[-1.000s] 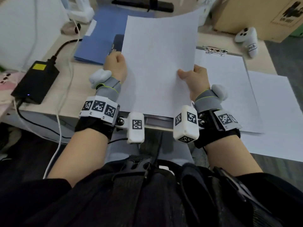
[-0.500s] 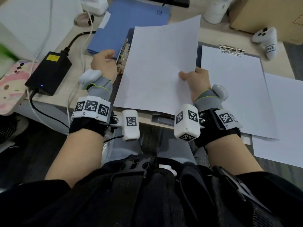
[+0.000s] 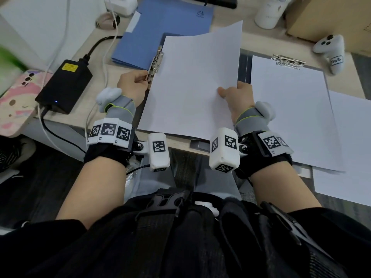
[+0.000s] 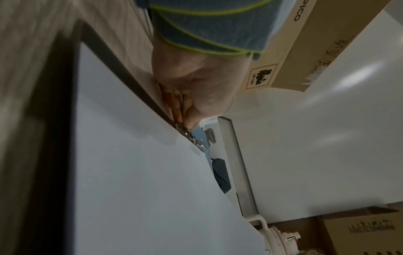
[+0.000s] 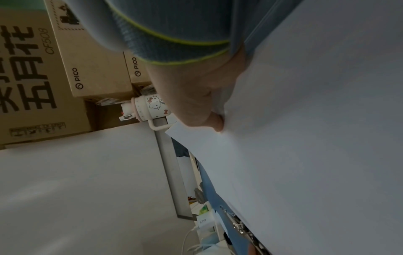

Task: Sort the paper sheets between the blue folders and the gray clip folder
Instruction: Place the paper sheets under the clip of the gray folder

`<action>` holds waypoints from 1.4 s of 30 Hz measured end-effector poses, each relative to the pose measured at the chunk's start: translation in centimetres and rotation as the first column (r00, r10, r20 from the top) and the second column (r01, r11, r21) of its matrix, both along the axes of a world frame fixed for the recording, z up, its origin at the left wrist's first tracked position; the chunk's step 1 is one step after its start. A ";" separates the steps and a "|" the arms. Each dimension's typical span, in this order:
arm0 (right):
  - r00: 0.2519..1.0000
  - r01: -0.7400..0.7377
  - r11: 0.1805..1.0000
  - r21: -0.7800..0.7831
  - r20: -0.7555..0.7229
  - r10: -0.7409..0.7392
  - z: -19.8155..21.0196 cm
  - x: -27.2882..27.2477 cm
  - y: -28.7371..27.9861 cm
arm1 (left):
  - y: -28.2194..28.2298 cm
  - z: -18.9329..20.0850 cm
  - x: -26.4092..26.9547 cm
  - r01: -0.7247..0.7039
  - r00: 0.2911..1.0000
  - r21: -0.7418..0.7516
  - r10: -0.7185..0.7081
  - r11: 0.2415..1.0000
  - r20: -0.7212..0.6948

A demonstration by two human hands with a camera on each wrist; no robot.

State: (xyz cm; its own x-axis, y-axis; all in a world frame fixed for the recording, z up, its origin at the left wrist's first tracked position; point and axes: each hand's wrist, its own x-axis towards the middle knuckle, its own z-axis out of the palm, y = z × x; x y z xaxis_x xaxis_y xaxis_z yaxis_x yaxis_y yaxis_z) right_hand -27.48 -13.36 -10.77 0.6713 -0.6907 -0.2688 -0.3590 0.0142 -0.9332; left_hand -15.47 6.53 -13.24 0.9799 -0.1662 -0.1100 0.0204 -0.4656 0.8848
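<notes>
**Sheet held over an open folder, clip pinched at its left edge**

In the head view, the right hand (image 3: 239, 97) holds a white paper sheet (image 3: 192, 83) at mid-frame, thumb on top near the sheet's right edge and fingers hidden beneath it; its grip is clenched on the paper. The sheet tilts up toward the top of the frame, its far corner lifted above the bench (image 3: 100, 81). The right wrist view shows the thumb pressed into the sheet's surface, which bows a little around it.

The left hand (image 3: 131, 85) sits just left of the sheet. Its fingers are curled in a grip on the metal clip (image 3: 155, 64) that runs along the sheet's left edge. The left wrist view shows the fingertips (image 4: 181, 110) pinching the near end of that clip. Whether the sheet's edge is under the clip or only beside it cannot be told.

A closed blue folder (image 3: 164, 27) lies at the upper centre of the frame, partly behind the sheet. The gray clip folder (image 3: 246, 73) lies to the right, with a stack of paper (image 3: 291, 109) under its silver clamp (image 3: 288, 61). More loose sheets (image 3: 353, 147) lie at the right edge of the frame, overhanging the bench.

A black power brick (image 3: 64, 85) sits at the left, a white controller (image 3: 331, 51) at the upper right.
</notes>
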 end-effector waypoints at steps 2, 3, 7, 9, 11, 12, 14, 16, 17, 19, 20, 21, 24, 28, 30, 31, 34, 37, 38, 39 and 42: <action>1.000 0.003 1.000 -0.019 -0.024 -0.004 -0.1 0.1 0.0 | 0.1 -0.2 -0.1 0.012 1.000 -0.009 -0.012 1.000 0.006; 0.999 0.005 1.000 -0.024 -0.035 -0.006 -0.2 0.1 0.0 | 0.1 -0.3 -0.1 0.019 1.000 -0.024 -0.019 1.000 0.007; 0.997 0.032 0.998 -0.055 -0.068 -0.036 -0.2 0.4 0.1 | 0.2 -0.4 0.0 0.053 0.999 -0.082 -0.052 0.995 0.007; 0.996 0.046 0.997 -0.062 -0.074 -0.051 -0.2 0.6 0.2 | 0.3 -0.6 0.2 0.050 0.999 -0.101 -0.050 0.994 0.004; 0.995 0.048 0.996 -0.078 -0.079 -0.054 -0.2 0.8 0.3 | 0.3 -0.6 0.2 0.046 0.999 -0.098 -0.046 0.994 -0.002; 0.995 0.045 0.995 -0.084 -0.081 -0.052 -0.2 0.9 0.3 | 0.4 -0.5 0.1 0.045 0.999 -0.094 -0.045 0.995 -0.003; 0.995 0.034 0.994 -0.107 -0.092 -0.044 -0.1 0.9 0.3 | 0.4 -0.5 0.0 0.040 0.999 -0.095 -0.040 0.995 -0.001; 0.994 0.029 0.991 -0.134 -0.099 -0.042 0.0 1.0 0.4 | 0.3 -0.3 -0.2 0.030 1.000 -0.098 -0.030 0.995 0.001; 0.994 0.029 0.988 -0.150 -0.102 -0.044 0.1 1.0 0.4 | 0.3 -0.3 -0.2 0.029 1.000 -0.099 -0.028 0.995 0.003; 0.992 0.026 0.981 -0.191 -0.117 -0.049 0.3 1.1 0.4 | 0.2 -0.4 -0.2 0.023 1.000 -0.094 -0.022 0.995 0.010; 0.991 0.020 0.976 -0.215 -0.127 -0.048 0.3 1.1 0.4 | 0.2 -0.4 -0.2 0.021 1.000 -0.088 -0.020 0.996 0.013; 0.990 0.011 0.972 -0.235 -0.137 -0.044 0.3 1.1 0.4 | 0.2 -0.4 -0.2 0.020 1.000 -0.082 -0.019 0.996 0.016; 0.986 -0.026 0.957 -0.289 -0.165 -0.023 0.4 0.9 0.5 | 0.1 -0.4 -0.2 0.017 1.000 -0.074 -0.016 0.997 0.014; 0.966 -0.067 0.925 -0.374 -0.258 -0.035 0.7 1.1 0.9 | -0.2 -0.2 -0.4 -0.017 1.000 -0.052 0.018 0.998 0.022; 0.953 -0.094 0.897 -0.433 -0.299 -0.044 0.8 1.1 1.0 | -0.3 -0.2 -0.4 -0.032 0.999 -0.026 0.033 0.999 0.030; 0.952 -0.110 0.888 -0.446 -0.303 -0.035 0.8 1.1 1.0 | -0.3 -0.1 -0.4 -0.039 0.999 -0.007 0.039 0.999 0.032; 0.946 -0.178 0.856 -0.485 -0.325 0.013 0.5 0.9 1.0 | -0.4 0.4 -0.4 -0.050 0.998 0.064 0.048 0.997 0.036; 0.910 -0.245 0.815 -0.525 -0.414 0.007 0.4 1.5 0.9 | -0.5 0.8 -0.2 -0.054 0.998 0.140 0.050 0.989 0.033; 0.892 -0.262 0.797 -0.545 -0.451 -0.015 0.5 1.8 0.9 | -0.5 0.9 -0.1 -0.051 0.999 0.160 0.048 0.986 0.024; 0.872 -0.278 0.779 -0.562 -0.488 -0.041 0.6 2.1 0.8 | -0.6 1.0 0.0 -0.046 0.999 0.173 0.044 0.984 0.013; 0.812 -0.373 0.733 -0.569 -0.582 -0.039 0.7 2.7 0.6 | -1.0 1.3 0.5 -0.024 1.000 0.181 0.027 0.983 -0.012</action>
State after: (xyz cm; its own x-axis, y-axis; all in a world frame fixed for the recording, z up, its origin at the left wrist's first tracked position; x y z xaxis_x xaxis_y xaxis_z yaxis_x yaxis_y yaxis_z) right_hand -24.76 -12.74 -10.05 0.6824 -0.7146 -0.1538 -0.7155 -0.6100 -0.3406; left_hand -14.95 5.58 -11.93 0.9818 -0.1171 -0.1495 0.0461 -0.6169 0.7857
